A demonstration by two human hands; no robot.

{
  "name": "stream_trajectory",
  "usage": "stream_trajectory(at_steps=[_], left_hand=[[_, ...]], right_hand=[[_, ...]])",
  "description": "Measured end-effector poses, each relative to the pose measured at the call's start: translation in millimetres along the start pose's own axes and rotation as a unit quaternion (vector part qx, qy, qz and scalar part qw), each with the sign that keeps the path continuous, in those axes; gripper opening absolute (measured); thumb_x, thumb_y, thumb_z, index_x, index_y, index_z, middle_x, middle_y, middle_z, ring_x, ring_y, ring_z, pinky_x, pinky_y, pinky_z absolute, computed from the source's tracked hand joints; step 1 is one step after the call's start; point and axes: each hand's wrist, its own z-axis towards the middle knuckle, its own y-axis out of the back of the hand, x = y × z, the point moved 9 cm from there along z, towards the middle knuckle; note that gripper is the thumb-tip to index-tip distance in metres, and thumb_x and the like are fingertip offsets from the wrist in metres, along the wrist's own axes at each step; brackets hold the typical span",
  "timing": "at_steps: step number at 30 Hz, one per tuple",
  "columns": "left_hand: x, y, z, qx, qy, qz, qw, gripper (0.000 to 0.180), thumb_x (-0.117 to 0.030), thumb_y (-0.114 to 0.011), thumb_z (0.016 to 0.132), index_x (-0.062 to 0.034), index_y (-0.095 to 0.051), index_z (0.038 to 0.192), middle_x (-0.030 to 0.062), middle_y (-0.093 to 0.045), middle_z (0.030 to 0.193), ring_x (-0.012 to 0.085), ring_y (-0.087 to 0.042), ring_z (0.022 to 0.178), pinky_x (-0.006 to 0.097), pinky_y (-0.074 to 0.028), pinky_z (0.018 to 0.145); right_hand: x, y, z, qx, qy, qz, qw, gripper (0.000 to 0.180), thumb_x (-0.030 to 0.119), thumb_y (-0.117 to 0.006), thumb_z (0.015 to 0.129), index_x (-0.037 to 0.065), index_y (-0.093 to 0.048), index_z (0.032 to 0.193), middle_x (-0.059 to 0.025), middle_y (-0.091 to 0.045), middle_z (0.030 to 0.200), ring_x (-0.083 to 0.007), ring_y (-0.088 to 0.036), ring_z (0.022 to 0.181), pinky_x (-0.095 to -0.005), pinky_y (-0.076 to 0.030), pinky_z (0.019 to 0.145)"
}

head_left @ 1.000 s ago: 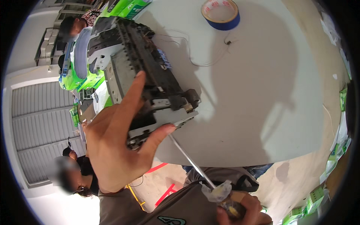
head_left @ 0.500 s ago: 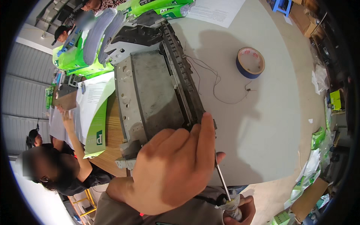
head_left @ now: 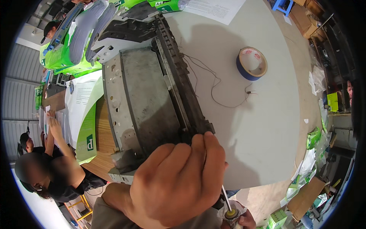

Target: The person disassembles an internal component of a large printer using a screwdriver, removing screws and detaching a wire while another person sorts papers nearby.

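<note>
We have our left hand (head_left: 177, 183) laid over the near end of a grey metal and black plastic machine part (head_left: 148, 95), which lies across a round white table (head_left: 259, 126) and reaches from our hand up toward the far edge. The fingers (head_left: 207, 152) are curled over the dark toothed edge of the part and clamped on it, with the back of the hand turned up toward us. Our right hand (head_left: 244, 220) shows only at the bottom edge of the view, closed around the yellow-capped handle of a screwdriver (head_left: 228, 204), whose thin metal shaft runs up behind the left hand; we cannot tell where its tip rests. Thin black wires (head_left: 217, 86) trail from the part across the table, and a blue roll of tape (head_left: 251, 63) lies well apart to the right. A printed sheet of paper (head_left: 217, 7) lies at the far edge. Green and white boxes (head_left: 65, 57) stand to the left beyond the part. Another person (head_left: 49, 171) sits low at the left beside a wooden desk (head_left: 103, 145), their hand on papers there
</note>
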Motion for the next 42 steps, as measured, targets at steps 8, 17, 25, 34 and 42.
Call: stream_trajectory(at_steps=[8,17,25,34,42], left_hand=[[-1,9,10,0.054,0.082,-0.086,0.991,0.055,-0.028,-0.084,0.060,0.0019,-0.066,0.103,0.0092,-0.070,0.084,0.0189,-0.056,0.058,0.032,-0.044,0.051],[-1,13,6,0.064,0.087,-0.105,0.989,0.044,-0.031,-0.082,0.071,-0.0050,-0.062,0.099,0.0085,-0.054,0.065,0.0308,-0.058,0.059,0.041,-0.043,0.052],[-4,11,-1,0.046,0.102,-0.078,0.991,0.039,-0.035,-0.079,0.076,-0.0078,-0.062,0.098,0.0104,-0.059,0.066,0.0353,-0.061,0.065,0.049,-0.044,0.059],[-4,13,-5,0.052,0.085,-0.097,0.990,0.041,-0.037,-0.080,0.076,-0.0040,-0.066,0.097,0.0149,-0.064,0.077,0.0369,-0.066,0.079,0.047,-0.050,0.064],[-6,22,-2,0.057,0.029,-0.103,0.993,0.035,-0.030,-0.076,0.080,0.0021,-0.068,0.094,0.0186,-0.066,0.089,0.0403,-0.065,0.085,0.048,-0.051,0.078]], right_hand=[[31,-3,-6,-0.023,0.133,0.032,0.990,0.051,0.008,-0.077,0.074,0.004,-0.041,0.110,-0.0244,-0.057,0.095,-0.0168,-0.058,0.059,-0.0163,-0.032,0.032],[29,20,-52,-0.111,0.583,-0.077,0.801,0.052,0.041,-0.071,0.090,0.005,-0.041,0.111,-0.0224,-0.050,0.115,-0.0305,-0.067,0.070,-0.0316,-0.060,0.060],[16,26,-76,-0.246,0.702,-0.406,0.530,0.063,0.054,-0.079,0.079,0.006,-0.044,0.100,-0.0163,-0.047,0.102,-0.0220,-0.050,0.076,-0.0307,-0.042,0.062],[24,5,-86,-0.155,0.594,-0.450,0.648,0.049,0.015,-0.076,0.080,0.004,-0.042,0.113,-0.0148,-0.033,0.118,-0.0236,-0.043,0.102,-0.0370,-0.039,0.094],[7,9,-79,-0.061,0.599,-0.400,0.691,0.037,-0.002,-0.065,0.086,0.001,-0.044,0.117,-0.0174,-0.038,0.117,-0.0229,-0.045,0.104,-0.0319,-0.051,0.079]])
